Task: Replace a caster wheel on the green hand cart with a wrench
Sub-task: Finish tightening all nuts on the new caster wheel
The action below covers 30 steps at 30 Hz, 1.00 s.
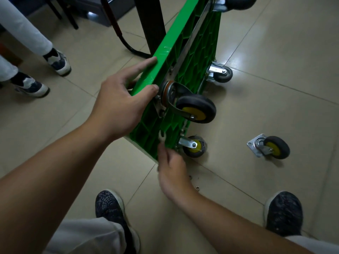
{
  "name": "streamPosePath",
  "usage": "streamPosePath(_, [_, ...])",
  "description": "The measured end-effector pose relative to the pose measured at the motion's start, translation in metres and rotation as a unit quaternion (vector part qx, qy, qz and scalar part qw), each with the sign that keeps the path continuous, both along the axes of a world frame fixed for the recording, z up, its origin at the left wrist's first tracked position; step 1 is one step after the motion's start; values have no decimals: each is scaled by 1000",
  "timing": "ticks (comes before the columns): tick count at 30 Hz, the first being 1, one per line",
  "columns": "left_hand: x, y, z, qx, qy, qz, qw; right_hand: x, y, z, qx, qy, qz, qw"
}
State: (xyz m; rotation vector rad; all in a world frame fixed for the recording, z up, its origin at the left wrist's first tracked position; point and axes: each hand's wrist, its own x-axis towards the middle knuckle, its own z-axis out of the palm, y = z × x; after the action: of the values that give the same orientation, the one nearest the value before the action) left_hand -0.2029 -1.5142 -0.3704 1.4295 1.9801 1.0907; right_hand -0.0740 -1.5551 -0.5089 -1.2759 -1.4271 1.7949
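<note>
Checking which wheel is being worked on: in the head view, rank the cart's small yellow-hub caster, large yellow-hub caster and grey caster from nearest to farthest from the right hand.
1. Small yellow-hub caster, beside the right hand gripping the wrench, at the green cart's lower near corner.
2. Large yellow-hub caster, above it.
3. Grey caster, farther along the lower edge.

Bare forearms [45, 171], light grey trousers [88, 235], dark mesh sneakers [108, 204] with white soles.
</note>
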Motion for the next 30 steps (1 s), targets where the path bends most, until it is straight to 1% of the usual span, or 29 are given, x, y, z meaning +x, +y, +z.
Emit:
streamPosePath(1, [0,0,1,-2,1,-1,1000,6,4,-12,55,-31,-21,998])
streamPosePath(3, [0,-1,1,-2,1,-3,1000,16,21,-29,127,-58,-46,989])
streamPosePath(6, [-1,0,1,0,-1,-5,1000,19,51,-39,216,-97,-5,971])
streamPosePath(9, [-2,0,-1,0,7,-9,1000,14,67,-40,299,-122,32,946])
streamPosePath(12, [-4,1,-3,3,5,-12,1000,6,81,-39,349,-103,26,931])
streamPosePath(15, [-5,1,-5,5,-10,-17,1000,-2,90,-42,379,-103,32,919])
streamPosePath(20, [-4,2,-6,9,-24,-18,1000,-7,94,-48,375,-92,48,921])
streamPosePath(21, [-4,2,-6,11,-24,-17,1000,-8,92,-48,354,-83,48,930])
streamPosePath(23, [-4,3,-6,9,-23,-14,1000,-11,82,-42,268,-55,56,960])
streamPosePath(25, [-4,3,-7,8,-18,-10,1000,-16,67,-33,194,-27,35,980])
streamPosePath(27, [-4,4,-7,11,-13,-7,1000,-20,55,-27,149,-6,5,989])
streamPosePath(30, [-2,2,-6,8,-2,2,1000,-21,50,-17,120,-5,0,993])
